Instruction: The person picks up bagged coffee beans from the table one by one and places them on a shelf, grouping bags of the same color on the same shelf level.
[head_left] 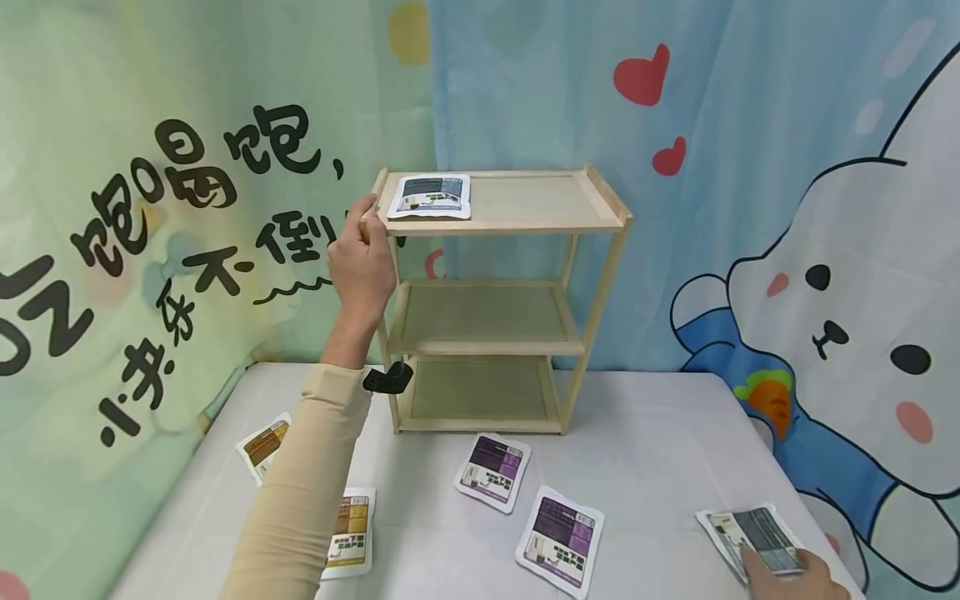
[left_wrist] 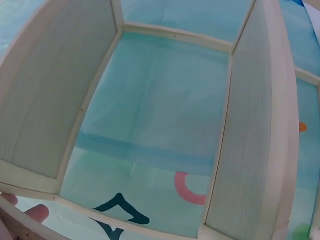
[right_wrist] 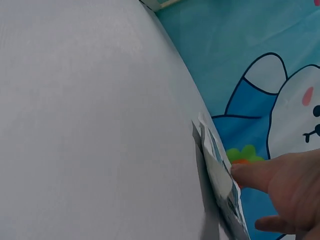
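Observation:
At the top left corner of a three-tier wooden shelf [head_left: 510, 227], my left hand [head_left: 363, 258] grips the frame with curled fingers. The shelf fills the left wrist view, where a few fingertips [left_wrist: 37, 213] show at its lower left edge. A blue-and-white packet [head_left: 430, 197] lies on the top tier, beside the left hand. At the table's right side, my right hand [head_left: 787, 577] pinches another blue-and-white packet [head_left: 761, 533] by its near end. In the right wrist view this packet [right_wrist: 220, 180] appears edge-on, a finger [right_wrist: 250, 176] against it.
Two purple packets [head_left: 492, 472] [head_left: 561, 542] lie on the white table [head_left: 660, 450] before the shelf. Two brown-and-yellow packets [head_left: 264, 446] [head_left: 351, 533] lie at the left, partly behind the left sleeve [head_left: 300, 483]. Printed curtains [head_left: 525, 83] stand behind the table and at its sides.

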